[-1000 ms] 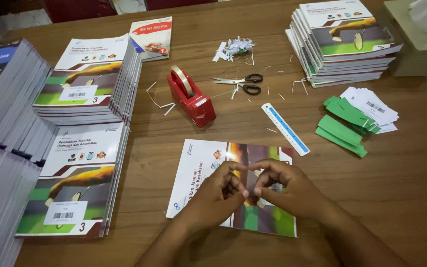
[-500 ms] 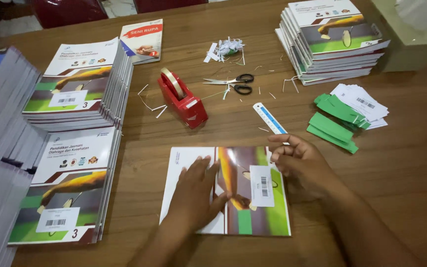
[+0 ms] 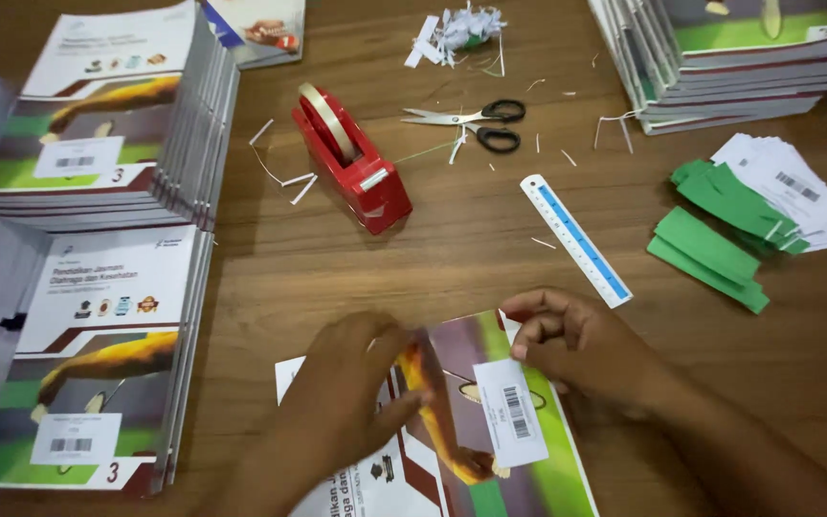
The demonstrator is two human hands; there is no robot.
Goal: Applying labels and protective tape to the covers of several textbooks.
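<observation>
The left hand (image 3: 351,402) lies flat on the book (image 3: 490,450) at 6 o'clock on the table (image 3: 452,249), fingers spread a little apart and pressing the cover down. The right hand (image 3: 581,345), just at 3 o'clock of the left, has its fingers curled together, thumb and forefinger pinched on the top edge of a white barcode label (image 3: 511,412) that lies on the cover's green and purple part. At 12 o'clock of the hands stands a red tape dispenser (image 3: 348,158), and beyond it at 1 o'clock lie black-handled scissors (image 3: 476,123) with paper scraps (image 3: 461,29) farther up. A white and blue ruler (image 3: 574,239) lies slanted just at 12 o'clock of the right hand, near but apart from it. At 2 o'clock sit green strips (image 3: 715,235) touching a pile of labels (image 3: 787,182). Book stacks stand at 9 o'clock (image 3: 98,364), at 10 o'clock (image 3: 112,115) and at 1 o'clock (image 3: 739,53).
</observation>
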